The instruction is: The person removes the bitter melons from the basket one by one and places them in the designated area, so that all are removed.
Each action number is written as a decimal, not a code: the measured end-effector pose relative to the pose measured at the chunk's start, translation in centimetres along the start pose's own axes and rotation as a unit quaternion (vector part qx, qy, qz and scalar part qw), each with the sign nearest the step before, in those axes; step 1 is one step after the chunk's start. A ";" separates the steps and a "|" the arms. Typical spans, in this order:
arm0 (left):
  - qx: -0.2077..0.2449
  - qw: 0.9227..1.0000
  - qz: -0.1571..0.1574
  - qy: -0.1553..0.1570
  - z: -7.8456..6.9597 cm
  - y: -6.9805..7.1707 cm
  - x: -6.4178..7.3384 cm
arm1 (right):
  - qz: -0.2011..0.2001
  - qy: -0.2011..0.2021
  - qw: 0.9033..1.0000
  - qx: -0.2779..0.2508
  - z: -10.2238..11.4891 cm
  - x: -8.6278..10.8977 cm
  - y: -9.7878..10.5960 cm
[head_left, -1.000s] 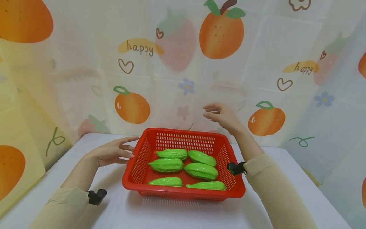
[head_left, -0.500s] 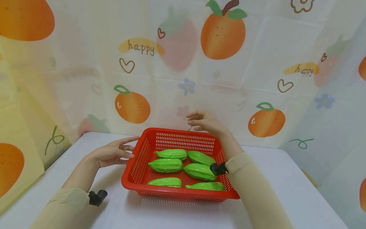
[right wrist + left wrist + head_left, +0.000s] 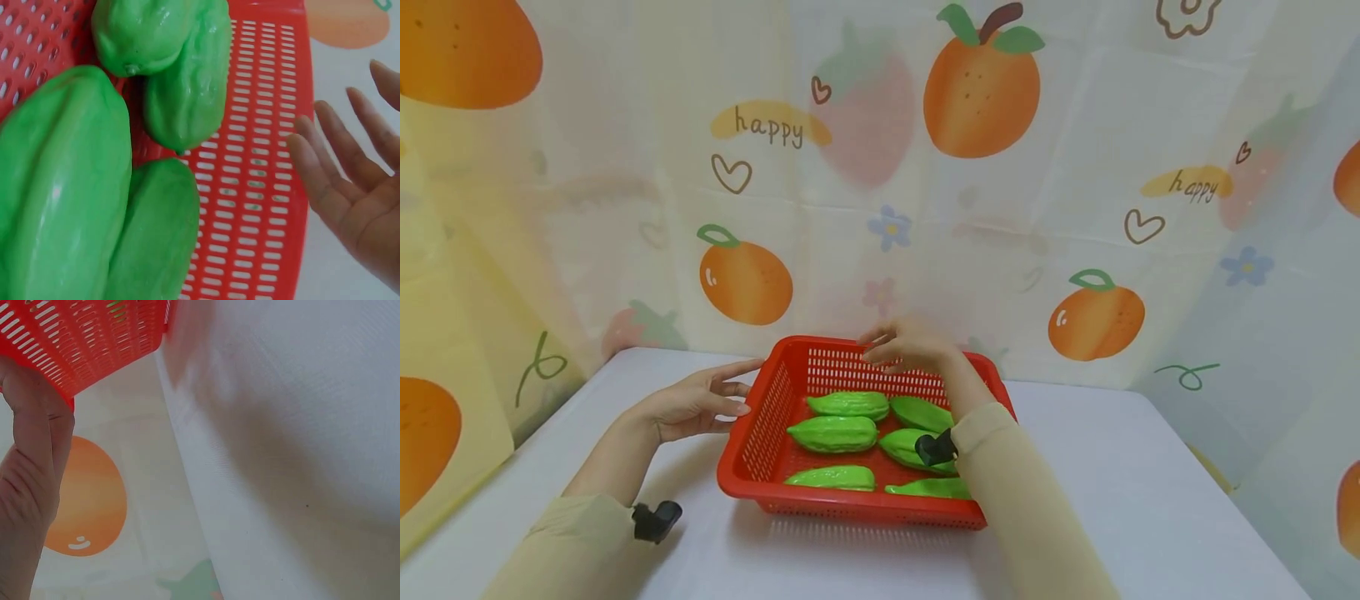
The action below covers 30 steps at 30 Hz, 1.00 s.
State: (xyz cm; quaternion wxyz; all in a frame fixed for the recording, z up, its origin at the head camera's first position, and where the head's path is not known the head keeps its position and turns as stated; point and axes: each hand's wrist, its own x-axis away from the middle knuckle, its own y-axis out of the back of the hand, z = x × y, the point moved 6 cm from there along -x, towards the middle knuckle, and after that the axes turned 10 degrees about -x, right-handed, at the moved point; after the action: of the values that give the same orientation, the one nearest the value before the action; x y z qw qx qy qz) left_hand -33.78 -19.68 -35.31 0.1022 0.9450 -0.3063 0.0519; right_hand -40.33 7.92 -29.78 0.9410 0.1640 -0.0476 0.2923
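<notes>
Presumably, the red basket (image 3: 767,423) of green gourds (image 3: 832,434) is being stiff and light, its rim (image 3: 850,497) offering good hold; the left hand (image 3: 692,404) is loosely touching it; the right hand (image 3: 912,347), relaxed and empty, is hovering nearby.

Bright red all over the basket (image 3: 865,497), with rows of little holes for a pattern. Shiny light green on the gourds (image 3: 833,434) inside. Plain white on the worktop (image 3: 1150,483). Soft cream on both sleeves (image 3: 1037,517), and black on the small gadgets (image 3: 657,521) at the cuffs. Creamy white on the cloth (image 3: 1097,100) behind, turning yellow at the left side. Printed there: big orange fruits (image 3: 747,285) with green leaves (image 3: 1019,40), pale pink strawberries (image 3: 868,125) with green tops, brown hearts (image 3: 741,187), blue flowers (image 3: 877,225) with yellow middles, green squiggles (image 3: 1190,385).
</notes>
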 end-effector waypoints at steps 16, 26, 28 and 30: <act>0.000 1.000 -0.002 -0.003 0.0 0.0 0.0 | 0.025 -0.066 0.996 0.048 -2.9 -1.3 -1.2; -0.001 1.000 -0.002 -0.008 0.3 0.0 -0.1 | 0.030 -0.086 0.991 0.097 -3.6 -1.5 -1.8; -0.002 1.000 -0.001 -0.009 0.4 0.1 -0.1 | 0.031 -0.087 0.990 0.109 -3.7 -1.5 -1.8; -0.003 1.000 -0.001 -0.010 0.4 0.1 -0.1 | 0.033 -0.088 0.989 0.118 -3.7 -1.5 -1.9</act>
State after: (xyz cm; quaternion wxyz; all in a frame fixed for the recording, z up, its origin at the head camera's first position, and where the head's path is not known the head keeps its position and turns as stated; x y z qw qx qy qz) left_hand -33.94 -19.77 -35.71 0.1024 0.9456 -0.3061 0.0414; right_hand -40.51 6.90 -34.11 0.8972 0.2969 -0.1004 0.3110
